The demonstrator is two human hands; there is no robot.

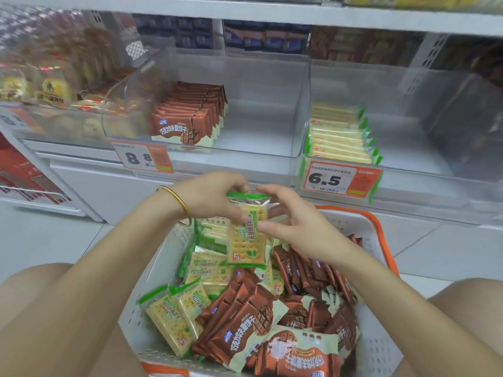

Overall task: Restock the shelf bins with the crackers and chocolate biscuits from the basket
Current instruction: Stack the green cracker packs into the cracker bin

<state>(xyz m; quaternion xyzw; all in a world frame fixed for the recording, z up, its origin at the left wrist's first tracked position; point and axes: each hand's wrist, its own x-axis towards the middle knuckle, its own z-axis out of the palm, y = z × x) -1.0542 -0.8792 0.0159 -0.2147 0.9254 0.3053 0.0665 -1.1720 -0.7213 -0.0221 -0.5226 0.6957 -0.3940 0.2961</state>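
Cracker packet (pixel 249 235) in both hands (pixel 215 197) (pixel 294 221)

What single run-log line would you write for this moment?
left hand, right hand: both grip cracker pack | location: above basket | cracker bin: partly filled

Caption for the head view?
Left hand and right hand hold a cracker pack over the basket, below the bins.

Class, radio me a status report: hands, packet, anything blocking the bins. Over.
Packet up: left hand and right hand pinch one cracker packet above the basket. Room in the cracker bin. Nothing in the way.
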